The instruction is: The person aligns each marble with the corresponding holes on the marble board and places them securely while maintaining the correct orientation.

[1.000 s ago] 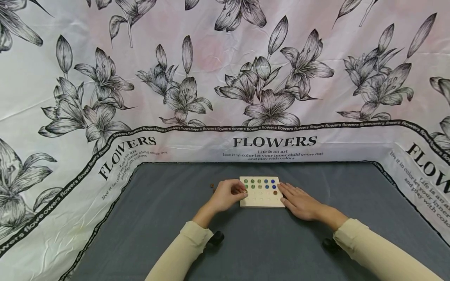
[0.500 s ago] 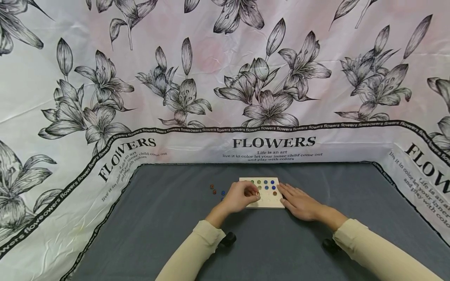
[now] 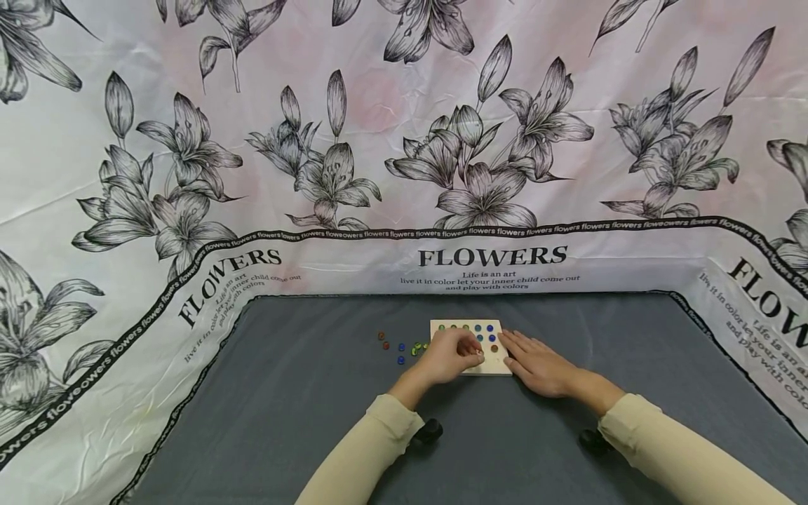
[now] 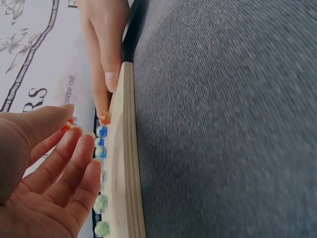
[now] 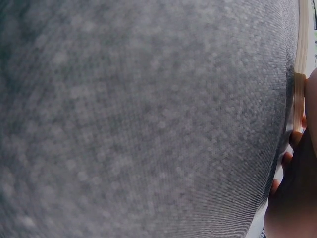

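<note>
My left hand (image 3: 449,356) is over the pale wooden board (image 3: 463,372), pinching a small orange marble (image 4: 68,124) between thumb and fingertips. Green marbles (image 4: 101,203) and blue marbles (image 3: 490,328) sit in the board's far rows, partly hidden by this hand in the head view. One orange marble (image 3: 494,348) sits in the board near its right side, in front of the blue ones. My right hand (image 3: 541,365) rests along the board's right edge with its fingers straight. In the right wrist view only part of it shows, against the board's edge.
Loose marbles lie on the grey cloth (image 3: 284,393) left of the board: reddish-brown ones (image 3: 381,336), blue ones (image 3: 400,360) and yellow-green ones (image 3: 416,348). A flower-printed curtain (image 3: 353,175) stands behind the cloth. Dark wrist devices (image 3: 431,431) show under both sleeves.
My left hand has moved right across the board with the orange marble, uncovering the loose blue and yellow-green marbles. The right hand has stayed at the board's right edge.
</note>
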A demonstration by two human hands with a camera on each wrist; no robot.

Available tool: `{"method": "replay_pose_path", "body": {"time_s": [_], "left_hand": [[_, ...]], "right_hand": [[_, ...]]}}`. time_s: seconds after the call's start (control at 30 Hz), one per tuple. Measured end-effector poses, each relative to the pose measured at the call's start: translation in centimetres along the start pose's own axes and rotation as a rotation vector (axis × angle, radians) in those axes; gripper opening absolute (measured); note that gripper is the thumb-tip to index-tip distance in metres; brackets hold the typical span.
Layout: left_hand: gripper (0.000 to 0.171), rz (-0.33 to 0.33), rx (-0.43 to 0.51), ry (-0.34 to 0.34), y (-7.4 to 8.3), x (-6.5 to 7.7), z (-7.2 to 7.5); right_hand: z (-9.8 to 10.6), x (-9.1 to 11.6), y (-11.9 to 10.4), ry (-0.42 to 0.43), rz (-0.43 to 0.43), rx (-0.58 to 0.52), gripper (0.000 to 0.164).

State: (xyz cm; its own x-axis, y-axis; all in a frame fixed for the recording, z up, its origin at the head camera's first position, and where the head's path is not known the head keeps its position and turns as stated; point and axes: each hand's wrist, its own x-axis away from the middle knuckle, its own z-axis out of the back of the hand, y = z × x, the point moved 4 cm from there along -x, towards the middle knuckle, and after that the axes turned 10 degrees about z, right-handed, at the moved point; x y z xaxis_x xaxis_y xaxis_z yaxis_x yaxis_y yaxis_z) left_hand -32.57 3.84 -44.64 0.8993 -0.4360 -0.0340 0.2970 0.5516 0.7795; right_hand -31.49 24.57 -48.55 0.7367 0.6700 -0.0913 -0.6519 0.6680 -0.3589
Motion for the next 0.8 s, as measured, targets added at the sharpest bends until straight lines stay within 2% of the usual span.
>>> {"method": "replay_pose_path", "body": {"time_s": [0.27,0.5,0.63,0.8], "left_hand": [[0.008,0.011,-0.042,-0.009,0.2,-0.8,-1.3],[0.007,0.015,-0.044,-0.019,0.1,-1.2,-2.3],[0.007,0.045,-0.075,-0.014,0.5,-1.3,-2.7],[0.007,0.114,-0.160,0.022,0.8,-1.5,-3.1]], "right_hand": [[-0.3,0.0,0.4,-0.015,-0.009,0.000,0.059],[-0.2,0.0,0.5,-0.007,-0.003,0.000,0.060],[-0.2,0.0,0.6,0.001,0.008,0.005,0.059],[-0.4,0.0,0.8,0.008,0.017,0.007,0.060]]}}
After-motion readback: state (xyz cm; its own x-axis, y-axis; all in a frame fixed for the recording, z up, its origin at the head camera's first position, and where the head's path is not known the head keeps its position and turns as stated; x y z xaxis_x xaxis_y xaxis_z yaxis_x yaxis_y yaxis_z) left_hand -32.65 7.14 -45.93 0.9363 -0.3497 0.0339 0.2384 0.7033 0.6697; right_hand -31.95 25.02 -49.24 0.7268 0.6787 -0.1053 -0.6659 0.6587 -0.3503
